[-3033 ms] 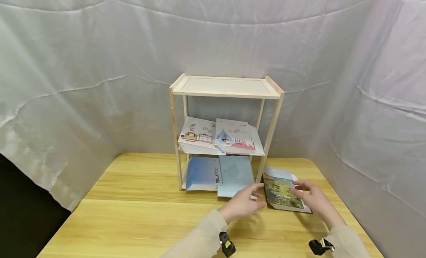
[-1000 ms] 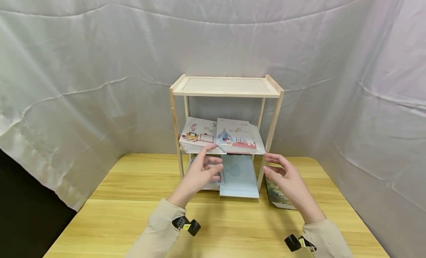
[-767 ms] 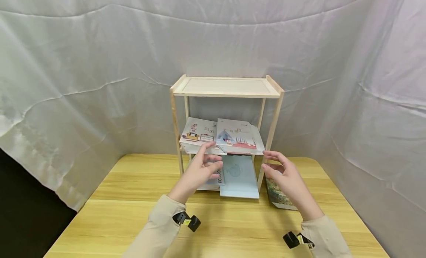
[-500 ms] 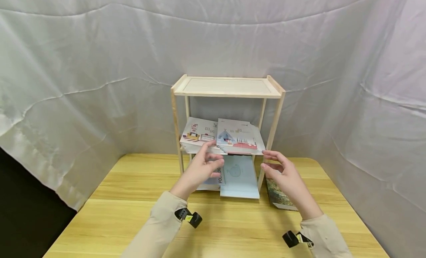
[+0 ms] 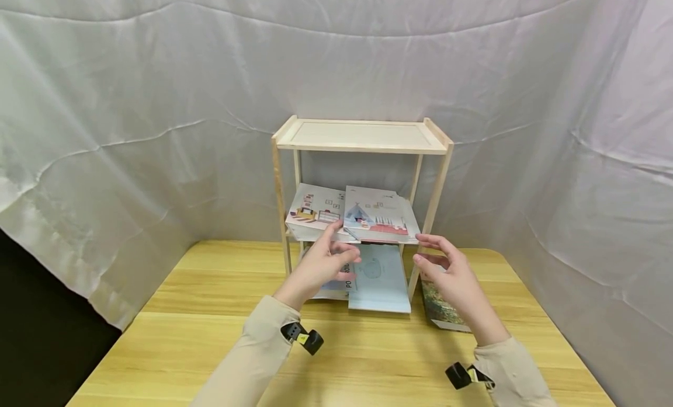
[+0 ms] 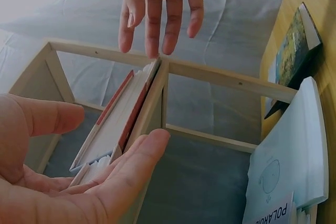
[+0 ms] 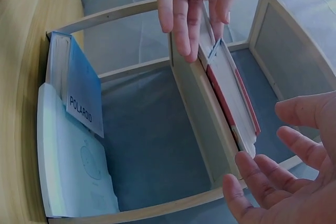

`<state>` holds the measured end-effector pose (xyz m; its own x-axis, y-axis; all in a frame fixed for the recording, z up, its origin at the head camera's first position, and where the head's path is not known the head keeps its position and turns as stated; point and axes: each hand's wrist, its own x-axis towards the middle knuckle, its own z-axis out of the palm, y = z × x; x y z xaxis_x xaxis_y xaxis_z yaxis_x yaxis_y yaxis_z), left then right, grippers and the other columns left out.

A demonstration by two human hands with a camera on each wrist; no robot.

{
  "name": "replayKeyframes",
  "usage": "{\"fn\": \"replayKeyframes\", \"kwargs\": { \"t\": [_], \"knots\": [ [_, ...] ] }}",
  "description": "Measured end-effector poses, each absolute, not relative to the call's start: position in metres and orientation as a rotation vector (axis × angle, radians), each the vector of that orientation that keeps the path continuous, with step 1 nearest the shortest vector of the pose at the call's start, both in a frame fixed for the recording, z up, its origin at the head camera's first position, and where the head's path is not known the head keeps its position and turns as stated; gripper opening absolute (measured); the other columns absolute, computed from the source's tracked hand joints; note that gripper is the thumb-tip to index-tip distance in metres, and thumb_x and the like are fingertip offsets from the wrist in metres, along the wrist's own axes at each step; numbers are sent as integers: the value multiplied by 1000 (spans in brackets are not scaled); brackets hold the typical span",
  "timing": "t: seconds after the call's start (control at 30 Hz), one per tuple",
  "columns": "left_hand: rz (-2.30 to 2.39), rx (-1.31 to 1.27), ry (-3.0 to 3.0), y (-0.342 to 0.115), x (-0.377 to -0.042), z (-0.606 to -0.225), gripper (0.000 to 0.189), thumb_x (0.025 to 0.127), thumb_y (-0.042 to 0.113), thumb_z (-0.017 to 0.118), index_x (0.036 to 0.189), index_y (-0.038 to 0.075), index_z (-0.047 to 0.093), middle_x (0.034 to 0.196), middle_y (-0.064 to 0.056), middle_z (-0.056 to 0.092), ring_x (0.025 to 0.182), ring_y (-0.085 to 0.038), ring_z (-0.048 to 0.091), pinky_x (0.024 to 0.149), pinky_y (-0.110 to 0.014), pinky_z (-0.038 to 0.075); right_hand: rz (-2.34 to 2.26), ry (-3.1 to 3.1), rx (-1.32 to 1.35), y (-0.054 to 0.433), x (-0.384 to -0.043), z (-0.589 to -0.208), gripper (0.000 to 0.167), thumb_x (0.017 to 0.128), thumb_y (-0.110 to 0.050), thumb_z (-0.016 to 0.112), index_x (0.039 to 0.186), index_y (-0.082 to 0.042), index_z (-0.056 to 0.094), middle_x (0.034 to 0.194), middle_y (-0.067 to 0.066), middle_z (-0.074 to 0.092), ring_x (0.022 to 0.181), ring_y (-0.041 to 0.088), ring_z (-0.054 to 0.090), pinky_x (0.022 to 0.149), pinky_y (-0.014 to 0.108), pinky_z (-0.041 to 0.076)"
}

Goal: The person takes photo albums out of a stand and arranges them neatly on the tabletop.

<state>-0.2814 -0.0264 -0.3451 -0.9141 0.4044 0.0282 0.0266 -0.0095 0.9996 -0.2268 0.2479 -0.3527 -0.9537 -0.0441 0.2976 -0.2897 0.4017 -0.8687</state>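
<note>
My left hand point(image 5: 321, 267) hovers before the middle shelf, fingers apart and bent a little, holding nothing. Its index fingertip lies near the front of a white picture book point(image 5: 317, 205). To the right, my right hand point(image 5: 454, 278) is also spread and holds nothing, close to the shelf's right front post. Between them lies a second white picture book point(image 5: 373, 211) with a tent drawing, on top of other books. In the right wrist view, the fingertips of the right hand point(image 7: 294, 182) are near the stack's corner point(image 7: 244, 135); whether they touch, I cannot tell.
A pale wooden three-tier shelf point(image 5: 363, 135) stands on the wooden table point(image 5: 210, 337). On its lowest tier are a light blue book point(image 5: 380, 284) jutting forward and a blue POLAROID book point(image 7: 84, 87). A landscape-covered book point(image 5: 441, 308) lies to the right, partly behind my right hand.
Both hands have left the landscape-covered book on the right and come leftward to the front of the middle shelf. Over the last half second, the left hand has shifted slightly right.
</note>
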Motion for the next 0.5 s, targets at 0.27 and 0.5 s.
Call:
{"fn": "replayKeyframes", "kwargs": {
  "t": [0.27, 0.5],
  "knots": [
    [1985, 429, 1995, -26, -283, -343, 89, 107, 8, 64, 174, 26, 8, 135, -19, 63, 120, -30, 71, 96, -50, 66, 1552, -2430, 298, 247, -230, -353, 48, 109, -24, 66, 153, -9, 53, 150, 21, 54, 139, 44, 59, 86, 19, 61],
    [1961, 431, 1992, -25, -284, -341, 91, 107, 10, 64, 174, 26, 5, 136, -20, 63, 117, -25, 71, 97, -49, 65, 1481, -2438, 308, 247, -232, -354, 50, 109, -22, 65, 154, -6, 52, 163, 19, 48, 148, 42, 51, 96, 5, 48]
  ]
}}
